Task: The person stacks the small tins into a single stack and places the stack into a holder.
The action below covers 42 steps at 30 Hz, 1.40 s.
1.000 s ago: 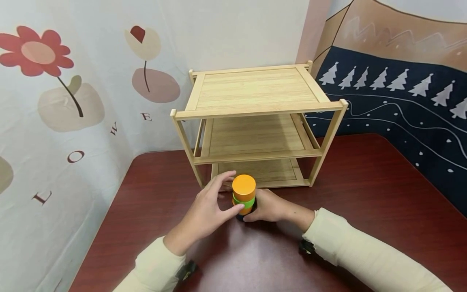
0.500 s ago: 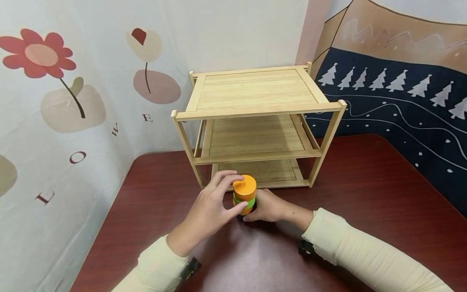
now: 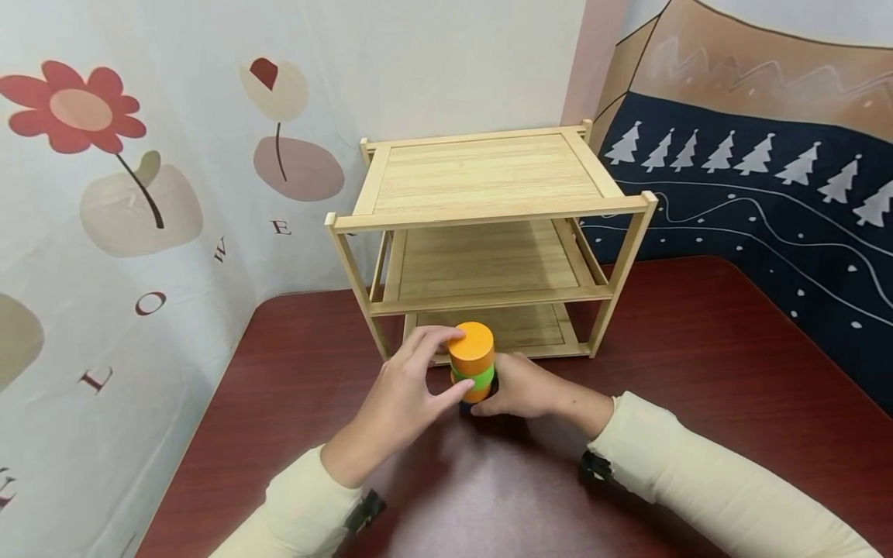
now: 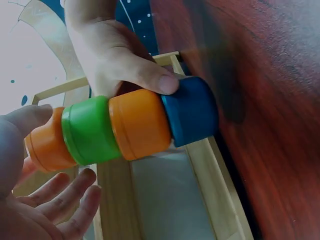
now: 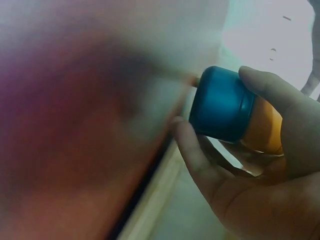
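A stack of round stacking cups stands upright between my hands in the head view. From the top come an orange cup (image 3: 472, 345), a green cup (image 4: 92, 130), a second orange cup (image 4: 140, 125) and a blue cup (image 4: 192, 111) at the bottom. My right hand (image 3: 526, 386) grips the lower part, its thumb on the blue cup, seen too in the right wrist view. With thumb and index finger, my left hand (image 3: 412, 380) holds the top orange cup; its other fingers are spread apart in the left wrist view. The stack's far side is hidden.
A three-tier wooden shelf (image 3: 488, 174) stands right behind the hands on the dark red table (image 3: 293, 387). Printed cloth (image 3: 732, 186) hangs behind and beside the table. Dark straps show at both cuffs.
My left index finger has come in onto the top orange cup's rim. The stack, with my right hand on it, has moved slightly up and right in the head view.
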{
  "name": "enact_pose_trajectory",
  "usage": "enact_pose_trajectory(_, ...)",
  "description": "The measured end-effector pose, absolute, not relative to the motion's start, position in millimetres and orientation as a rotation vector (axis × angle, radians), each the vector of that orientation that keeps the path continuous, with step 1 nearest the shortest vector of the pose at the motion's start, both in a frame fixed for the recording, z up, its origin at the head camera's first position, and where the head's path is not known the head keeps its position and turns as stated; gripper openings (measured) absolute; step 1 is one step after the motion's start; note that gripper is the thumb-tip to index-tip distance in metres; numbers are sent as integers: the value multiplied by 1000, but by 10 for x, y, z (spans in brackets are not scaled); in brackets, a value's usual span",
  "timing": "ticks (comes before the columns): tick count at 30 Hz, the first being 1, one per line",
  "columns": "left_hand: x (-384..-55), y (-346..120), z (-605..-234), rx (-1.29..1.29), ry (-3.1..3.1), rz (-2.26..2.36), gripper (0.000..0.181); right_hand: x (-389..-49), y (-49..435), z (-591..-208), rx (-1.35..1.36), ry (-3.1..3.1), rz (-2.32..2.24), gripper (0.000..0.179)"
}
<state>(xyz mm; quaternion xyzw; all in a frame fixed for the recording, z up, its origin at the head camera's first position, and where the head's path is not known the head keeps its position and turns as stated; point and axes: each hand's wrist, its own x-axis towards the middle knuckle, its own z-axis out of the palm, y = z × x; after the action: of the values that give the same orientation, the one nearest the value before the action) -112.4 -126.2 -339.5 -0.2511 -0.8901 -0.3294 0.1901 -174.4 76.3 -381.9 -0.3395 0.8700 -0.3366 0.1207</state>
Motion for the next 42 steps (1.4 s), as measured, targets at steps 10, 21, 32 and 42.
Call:
enact_pose_trajectory(10,-1133,-1255,-3207,-727,-2405,-894,64,-1701,820,-3468,-961,2583,-904,42)
enact_pose_trajectory(21,-1135,-1241,-3048,-796,-2271,-841,81,-1564,823,-3200,-1015,2664,-957,38)
enact_pose_trajectory(32,-1069,-1249,-2740,-867,-2197,-881,84,-1439,812,-2890,-1074,2694,-980,40)
enact_pose_trajectory(42,-1043,-1237,-2412,-887,-2182,-917,77,-1411,829,-2578,-1128,2693,-1005,41)
